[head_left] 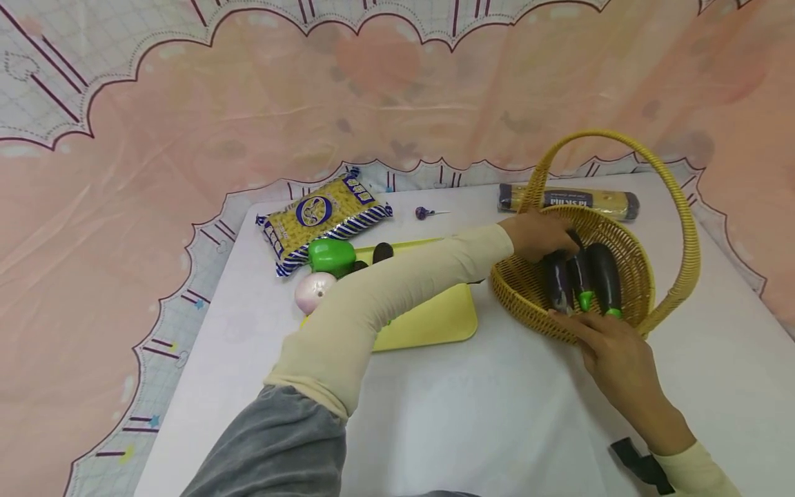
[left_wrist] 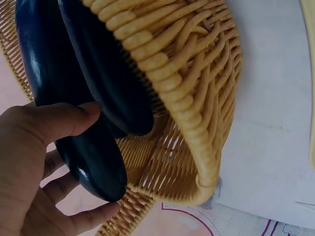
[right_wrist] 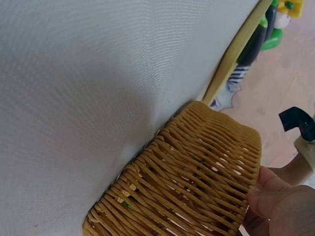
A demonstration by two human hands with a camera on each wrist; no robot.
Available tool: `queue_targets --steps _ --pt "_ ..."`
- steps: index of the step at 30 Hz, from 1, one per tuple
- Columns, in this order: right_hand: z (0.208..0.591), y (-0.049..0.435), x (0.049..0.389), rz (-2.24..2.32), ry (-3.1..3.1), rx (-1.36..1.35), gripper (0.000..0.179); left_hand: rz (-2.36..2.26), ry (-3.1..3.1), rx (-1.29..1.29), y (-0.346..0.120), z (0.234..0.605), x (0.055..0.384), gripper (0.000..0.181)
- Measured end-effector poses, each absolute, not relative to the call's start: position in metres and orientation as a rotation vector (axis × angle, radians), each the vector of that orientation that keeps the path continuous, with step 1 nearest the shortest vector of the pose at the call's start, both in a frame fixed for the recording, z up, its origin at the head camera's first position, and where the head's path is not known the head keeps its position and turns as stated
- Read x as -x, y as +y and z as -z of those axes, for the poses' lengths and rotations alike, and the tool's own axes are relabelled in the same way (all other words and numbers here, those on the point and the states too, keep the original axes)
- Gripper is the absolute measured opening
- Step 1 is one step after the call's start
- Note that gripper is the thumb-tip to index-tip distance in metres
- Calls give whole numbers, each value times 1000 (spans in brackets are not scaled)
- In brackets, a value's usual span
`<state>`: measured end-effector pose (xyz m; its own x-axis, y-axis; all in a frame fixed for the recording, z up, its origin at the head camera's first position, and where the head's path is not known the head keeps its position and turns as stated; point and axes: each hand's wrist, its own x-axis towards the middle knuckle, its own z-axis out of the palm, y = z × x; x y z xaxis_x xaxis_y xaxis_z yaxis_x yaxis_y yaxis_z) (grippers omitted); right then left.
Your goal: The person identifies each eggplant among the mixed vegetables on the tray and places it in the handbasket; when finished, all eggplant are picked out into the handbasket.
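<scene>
A yellow wicker basket (head_left: 518, 307) with a tall arched handle (head_left: 688, 241) stands at the right and holds dark purple eggplants (head_left: 604, 273) with green stem ends. My left hand (head_left: 535, 235) reaches over its far left rim. In the left wrist view, the thumb and fingers of that left hand (left_wrist: 34, 147) grip the smooth end of one eggplant (left_wrist: 101, 164), beside another eggplant (left_wrist: 106, 73). My right hand (head_left: 621, 352) is at the near rim. The right wrist view has the right hand (right_wrist: 283, 204) pinching the edge of the woven basket wall (right_wrist: 197, 172).
Left of the basket lies a yellow tray (head_left: 428, 324), partly hidden by my left sleeve. Around it are a green pepper (head_left: 332, 256), a pinkish-white round vegetable (head_left: 313, 293) and a pasta bag (head_left: 326, 214). A lollipop (head_left: 424, 213) and a yellow packaged roll (head_left: 599, 201) lie farther back.
</scene>
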<state>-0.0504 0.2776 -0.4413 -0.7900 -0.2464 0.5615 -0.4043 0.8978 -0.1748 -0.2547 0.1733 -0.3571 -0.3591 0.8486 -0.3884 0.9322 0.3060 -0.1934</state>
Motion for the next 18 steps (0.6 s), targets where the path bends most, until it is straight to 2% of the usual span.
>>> queue_targets --steps 18 --pt "442 278 51 -404 -2492 -466 58 679 2365 -1574 183 375 253 50"
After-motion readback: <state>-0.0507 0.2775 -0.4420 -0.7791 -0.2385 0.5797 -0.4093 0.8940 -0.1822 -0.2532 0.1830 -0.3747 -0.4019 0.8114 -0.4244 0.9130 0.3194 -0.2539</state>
